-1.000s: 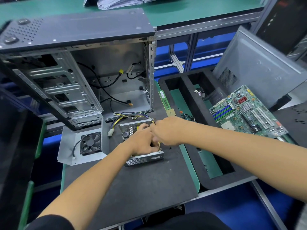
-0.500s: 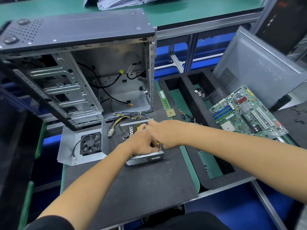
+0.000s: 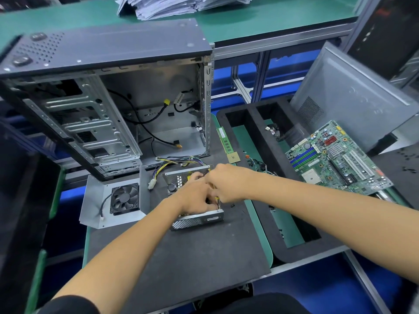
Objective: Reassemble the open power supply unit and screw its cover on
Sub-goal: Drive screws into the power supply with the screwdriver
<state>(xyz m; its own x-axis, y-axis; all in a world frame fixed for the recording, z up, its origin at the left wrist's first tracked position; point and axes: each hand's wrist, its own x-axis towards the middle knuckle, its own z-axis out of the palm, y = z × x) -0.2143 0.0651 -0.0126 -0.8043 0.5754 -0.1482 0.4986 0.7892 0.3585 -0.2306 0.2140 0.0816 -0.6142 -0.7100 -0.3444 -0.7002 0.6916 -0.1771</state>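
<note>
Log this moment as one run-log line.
step: refitting power supply | left hand: inside it | right hand: inside it, grip unclear | cover: off, fan up, left of unit

A green motherboard, a silver perforated power supply unit, a black fan and a dark grey mat are seen.

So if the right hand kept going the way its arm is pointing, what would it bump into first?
Probably the left hand. The right hand reaches leftward over the open power supply unit and already meets the left hand there. Farther along that line lies the cover with the fan, though depth is hard to judge.
</note>
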